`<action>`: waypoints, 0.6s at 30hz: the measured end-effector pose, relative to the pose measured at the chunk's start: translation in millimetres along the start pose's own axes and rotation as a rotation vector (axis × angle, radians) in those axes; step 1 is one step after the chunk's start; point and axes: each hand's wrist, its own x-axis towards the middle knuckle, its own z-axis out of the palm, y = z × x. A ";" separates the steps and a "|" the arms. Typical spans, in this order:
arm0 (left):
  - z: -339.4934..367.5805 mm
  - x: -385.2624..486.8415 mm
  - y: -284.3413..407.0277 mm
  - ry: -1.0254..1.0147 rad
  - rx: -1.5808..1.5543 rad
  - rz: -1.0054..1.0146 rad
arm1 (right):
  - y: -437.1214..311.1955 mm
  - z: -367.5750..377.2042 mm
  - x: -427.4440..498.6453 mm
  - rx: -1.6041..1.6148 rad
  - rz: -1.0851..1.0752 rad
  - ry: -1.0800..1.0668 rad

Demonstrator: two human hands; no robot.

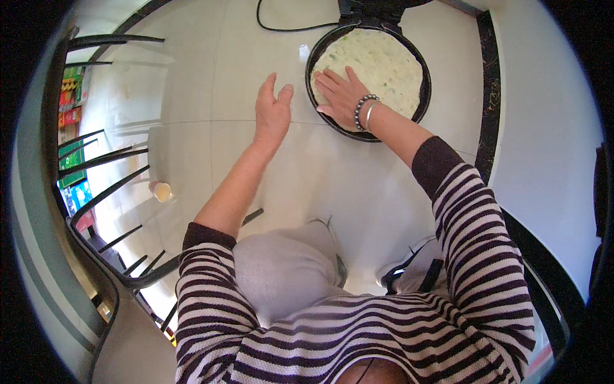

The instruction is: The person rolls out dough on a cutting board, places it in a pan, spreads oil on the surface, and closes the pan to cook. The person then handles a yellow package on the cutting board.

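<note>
A round, pale flatbread (379,65) flecked with green lies in the black electric griddle pan (428,91), which rests on the tiled floor. My right hand (343,98) is laid over the flatbread's lower left part, palm down with fingers spread. A dark beaded bracelet (359,113) and a silver bangle (369,115) circle that wrist. To the left of the pan, my left hand (274,108) is held in the air, thumb apart from the fingers, with nothing in it. The griddle's hinge and lid side (371,12) sit at the top, partly cut off.
A black power cord (288,30) loops left from the griddle. On the left are a paper cup (160,191), black metal chair or table legs (110,194) and colourful boxes (72,163). A wall with a black skirting strip (489,86) runs along the right.
</note>
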 end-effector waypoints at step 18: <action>3.7 -3.3 5.1 -0.090 0.001 -0.024 | 24.9 -8.1 25.8 0.061 0.289 0.039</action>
